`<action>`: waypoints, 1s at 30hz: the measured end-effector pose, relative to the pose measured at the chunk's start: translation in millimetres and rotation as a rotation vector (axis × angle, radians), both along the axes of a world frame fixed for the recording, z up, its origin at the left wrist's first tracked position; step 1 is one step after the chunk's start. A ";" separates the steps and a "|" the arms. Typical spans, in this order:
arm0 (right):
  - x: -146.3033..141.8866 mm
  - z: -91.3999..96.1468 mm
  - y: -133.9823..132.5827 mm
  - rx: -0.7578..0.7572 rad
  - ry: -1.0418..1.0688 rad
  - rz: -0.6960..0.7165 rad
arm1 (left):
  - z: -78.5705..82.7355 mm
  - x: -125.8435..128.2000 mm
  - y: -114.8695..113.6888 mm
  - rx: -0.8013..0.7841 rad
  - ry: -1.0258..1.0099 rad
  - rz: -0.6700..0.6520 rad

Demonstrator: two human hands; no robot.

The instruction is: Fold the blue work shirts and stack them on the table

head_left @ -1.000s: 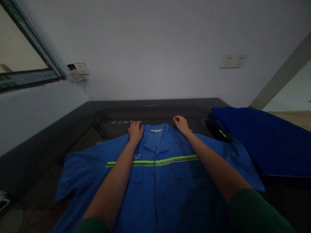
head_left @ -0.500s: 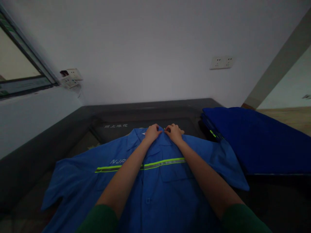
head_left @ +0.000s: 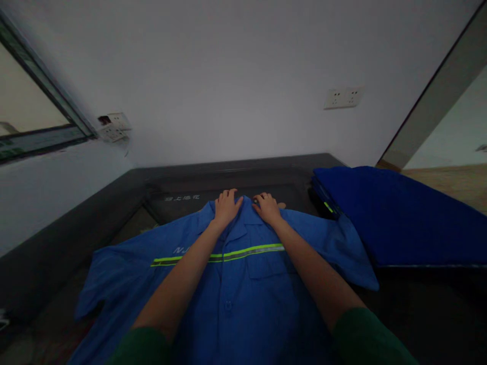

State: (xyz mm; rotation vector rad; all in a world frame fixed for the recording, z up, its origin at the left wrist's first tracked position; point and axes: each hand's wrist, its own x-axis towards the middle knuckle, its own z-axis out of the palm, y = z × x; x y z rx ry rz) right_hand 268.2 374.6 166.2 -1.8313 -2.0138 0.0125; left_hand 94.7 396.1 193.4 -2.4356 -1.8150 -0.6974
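A blue work shirt (head_left: 254, 299) lies spread front side up, its collar towards the wall and its sleeves out to both sides. A yellow-green and silver reflective stripe (head_left: 253, 252) runs across the chest, with white lettering above it on the left. My left hand (head_left: 227, 208) rests on the left side of the collar, fingers apart and thumb stretched out. At the collar's right side, my right hand (head_left: 268, 209) lies with fingers loosely extended and thumb apart. Neither hand grips the cloth. My forearms cover parts of the chest and stripe.
The shirt lies on a dark surface (head_left: 228, 166) with a raised rim against the wall. Folded bright blue cloth (head_left: 411, 218) is stacked at the right. Wall sockets (head_left: 343, 97) are at the right, with more sockets (head_left: 114, 126) near the window at the left.
Both hands have gone from pinching the collar near its middle to lying opened out on it. My left hand has shifted left. The view has moved slightly.
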 end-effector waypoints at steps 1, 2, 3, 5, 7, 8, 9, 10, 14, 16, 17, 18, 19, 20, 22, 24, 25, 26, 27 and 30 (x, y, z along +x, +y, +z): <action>0.6 1.7 -0.9 0.013 0.020 -0.001 | 4.0 -16.6 -2.6 -0.002 0.005 -0.004; 1.0 3.9 -2.5 0.028 0.038 0.001 | 6.7 -36.2 -5.6 -0.005 0.019 -0.001; 1.3 6.3 -4.9 0.042 0.050 0.005 | 7.6 -57.8 -9.0 -0.010 0.035 0.011; 0.7 11.4 -12.7 0.061 0.062 0.015 | 3.6 -101.9 -17.4 -0.022 0.061 0.036; -2.2 15.1 -24.4 0.042 0.060 0.023 | -6.6 -138.4 -28.1 -0.054 0.074 0.016; -4.5 16.0 -31.3 0.014 0.055 0.022 | -12.9 -151.3 -34.0 -0.077 0.080 -0.009; -7.4 16.1 -38.4 -0.029 0.044 0.015 | -19.2 -160.0 -40.0 -0.100 0.090 -0.036; -10.6 15.5 -45.3 -0.082 0.026 0.008 | -25.0 -164.9 -45.6 -0.121 0.106 -0.055; -21.6 7.9 -64.4 -0.275 -0.075 0.008 | -36.2 -160.2 -60.2 -0.211 0.211 -0.026; -23.7 3.4 -66.1 -0.302 -0.113 0.014 | -35.1 -155.1 -60.2 -0.264 0.265 0.000; -23.9 1.6 -65.2 -0.302 -0.125 0.011 | -33.7 -153.6 -58.6 -0.283 0.284 0.008; -23.8 0.3 -63.4 -0.300 -0.134 0.007 | -32.3 -152.9 -56.2 -0.296 0.297 0.012; -23.4 -0.7 -60.9 -0.299 -0.140 0.003 | -31.0 -152.8 -53.1 -0.302 0.306 0.012; -23.0 -1.1 -57.9 -0.301 -0.144 0.001 | -30.0 -153.1 -49.5 -0.305 0.310 0.011; -22.2 -0.9 -50.9 -0.304 -0.152 0.000 | -29.1 -154.4 -41.2 -0.308 0.313 0.008; -21.3 0.2 -43.3 -0.308 -0.157 0.006 | -29.4 -155.8 -31.8 -0.314 0.315 0.004; -20.6 0.8 -39.5 -0.311 -0.159 0.010 | -29.9 -156.6 -27.0 -0.318 0.317 0.000; -19.8 1.3 -36.0 -0.315 -0.161 0.013 | -30.5 -157.4 -22.3 -0.320 0.320 -0.004; -18.9 1.6 -32.8 -0.320 -0.161 0.016 | -31.1 -158.2 -18.0 -0.319 0.323 -0.011; -17.3 0.9 -27.5 -0.312 -0.156 0.014 | -33.6 -159.9 -9.8 -0.298 0.322 -0.028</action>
